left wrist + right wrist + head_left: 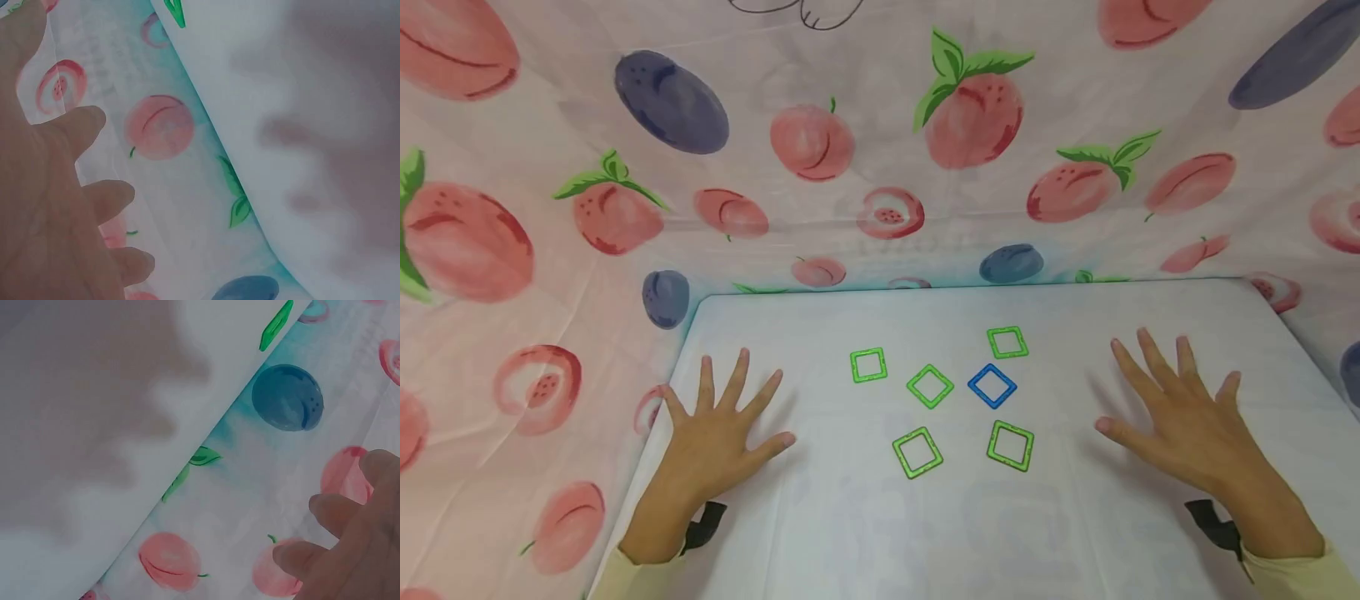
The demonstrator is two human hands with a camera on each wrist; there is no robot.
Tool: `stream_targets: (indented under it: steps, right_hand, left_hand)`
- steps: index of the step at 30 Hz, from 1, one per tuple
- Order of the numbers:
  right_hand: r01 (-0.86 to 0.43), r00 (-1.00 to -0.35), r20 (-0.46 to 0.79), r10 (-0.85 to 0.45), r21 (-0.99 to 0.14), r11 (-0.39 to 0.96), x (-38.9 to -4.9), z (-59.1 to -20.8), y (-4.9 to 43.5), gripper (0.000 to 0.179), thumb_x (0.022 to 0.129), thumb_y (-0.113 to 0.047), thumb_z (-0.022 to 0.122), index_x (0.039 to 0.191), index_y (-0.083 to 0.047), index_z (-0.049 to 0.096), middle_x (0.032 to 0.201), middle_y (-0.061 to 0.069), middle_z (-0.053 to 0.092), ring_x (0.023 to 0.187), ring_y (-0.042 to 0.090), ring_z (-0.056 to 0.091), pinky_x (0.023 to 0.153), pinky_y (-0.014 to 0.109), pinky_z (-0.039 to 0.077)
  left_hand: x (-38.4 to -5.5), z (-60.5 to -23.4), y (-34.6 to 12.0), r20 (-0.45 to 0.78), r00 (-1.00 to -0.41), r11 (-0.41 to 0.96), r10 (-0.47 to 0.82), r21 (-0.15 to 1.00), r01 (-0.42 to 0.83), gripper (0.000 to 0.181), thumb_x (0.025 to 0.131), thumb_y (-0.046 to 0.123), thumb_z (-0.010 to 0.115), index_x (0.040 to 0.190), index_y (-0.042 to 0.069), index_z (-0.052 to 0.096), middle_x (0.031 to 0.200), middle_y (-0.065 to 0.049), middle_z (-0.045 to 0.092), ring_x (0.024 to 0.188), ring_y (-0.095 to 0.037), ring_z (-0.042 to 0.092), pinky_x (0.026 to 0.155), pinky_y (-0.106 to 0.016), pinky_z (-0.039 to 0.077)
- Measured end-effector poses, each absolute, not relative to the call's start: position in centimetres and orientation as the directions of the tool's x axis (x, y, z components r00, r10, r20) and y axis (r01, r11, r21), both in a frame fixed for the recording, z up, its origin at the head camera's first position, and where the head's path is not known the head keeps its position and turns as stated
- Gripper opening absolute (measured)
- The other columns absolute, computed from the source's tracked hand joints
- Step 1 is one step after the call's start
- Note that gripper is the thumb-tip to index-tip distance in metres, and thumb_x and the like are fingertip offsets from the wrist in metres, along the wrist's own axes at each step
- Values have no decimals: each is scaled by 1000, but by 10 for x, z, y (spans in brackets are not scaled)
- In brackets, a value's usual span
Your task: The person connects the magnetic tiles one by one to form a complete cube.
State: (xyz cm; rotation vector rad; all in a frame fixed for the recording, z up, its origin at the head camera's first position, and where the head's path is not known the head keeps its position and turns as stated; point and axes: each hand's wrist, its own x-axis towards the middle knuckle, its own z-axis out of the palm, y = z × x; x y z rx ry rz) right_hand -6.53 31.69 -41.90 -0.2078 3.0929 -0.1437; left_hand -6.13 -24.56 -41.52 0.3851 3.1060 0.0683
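Both hands hover with fingers spread over the white table. On the left side is my left hand (713, 446), holding nothing; my right hand (1187, 417) is on the right side, likewise bare. Between them lie several flat square frames: a green one at left (853, 367), a green one near the middle (913, 393), and a blue frame (976, 394) beside it. Another green frame (991, 343) sits at the back; two more green frames, front left (898, 455) and front right (992, 443), lie nearer. In the right wrist view a green frame (275, 326) shows at the top edge.
A white tabletop (842, 533) carries the frames. Behind it and along the left hangs a pale cloth (737, 275) printed with peaches and blue fruit. Dark straps (703, 527) show at both wrists.
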Motion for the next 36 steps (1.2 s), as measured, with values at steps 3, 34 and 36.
stream_targets:
  steps: [3,34,36]
  right_hand:
    - [-150,-987,-37,-156,-144,978,-66,-417,317,108,88,-71,62,166,-26,1,171,18,7,154,53,3,101,88,3]
    - [-109,-894,-270,-358,-644,757,-97,-441,255,34,102,-48,60,115,-19,73,99,-5,71,85,14,60,70,28,51]
    - [-105,-883,-290,-370,-645,757,-99,-442,252,34,100,-50,61,111,-21,73,96,-6,70,85,13,59,72,28,50]
  left_hand:
    - [-61,-416,-243,-5,-969,968,246,50,246,85,90,82,44,161,37,30,172,-10,14,153,-57,3,104,-87,-2]
    - [-71,-459,-116,-54,-920,722,389,639,268,36,99,31,68,131,14,71,80,9,59,72,-6,49,67,-23,43]
    - [-72,-461,-113,-65,-915,718,399,643,267,37,98,32,69,131,14,71,80,10,59,71,-5,49,65,-23,42]
